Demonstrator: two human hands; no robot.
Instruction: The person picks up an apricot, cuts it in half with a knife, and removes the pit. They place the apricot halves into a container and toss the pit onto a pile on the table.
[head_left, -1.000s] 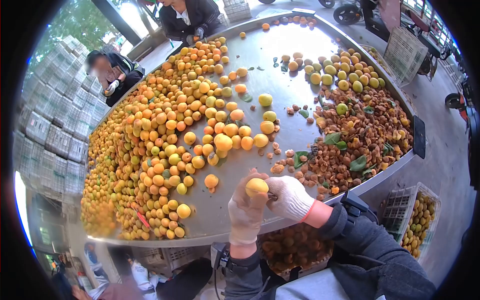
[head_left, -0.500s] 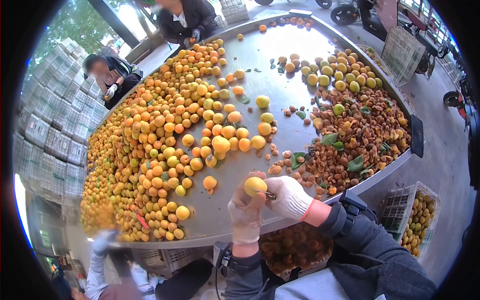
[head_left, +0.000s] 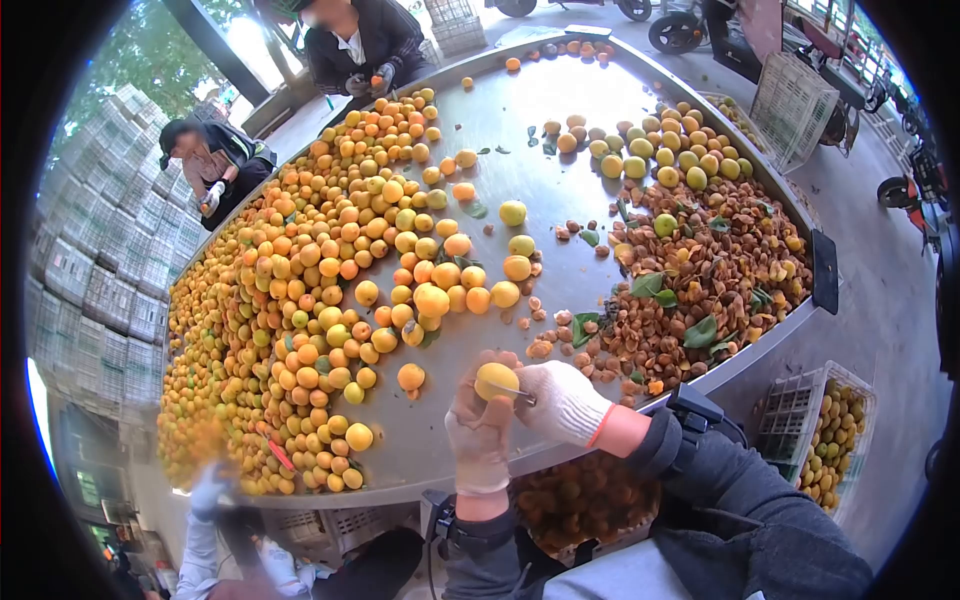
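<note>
An apricot (head_left: 496,380) sits in the gloved fingers of my left hand (head_left: 478,437), just above the near part of the metal table (head_left: 420,445). My right hand (head_left: 566,402), in a white knitted glove, is closed around a small knife (head_left: 525,397); its thin metal blade touches the fruit's right side, and the handle is hidden in the fist. Whole apricots (head_left: 330,270) are heaped to the left of my hands. A pile of brown pits and scraps with green leaves (head_left: 710,290) lies to the right.
Greener apricots (head_left: 690,140) lie at the far right of the table. Beside the right edge stands a white crate of fruit (head_left: 800,425), and a crate of brownish pieces (head_left: 590,495) is below my arms. Co-workers (head_left: 370,45) are around the table; stacked crates (head_left: 110,230) rise at left.
The view has shifted slightly. In my left fingers the apricot looks turned a little against the blade. Both hands keep their grip. At lower left, a co-worker's blurred hand is still moving.
</note>
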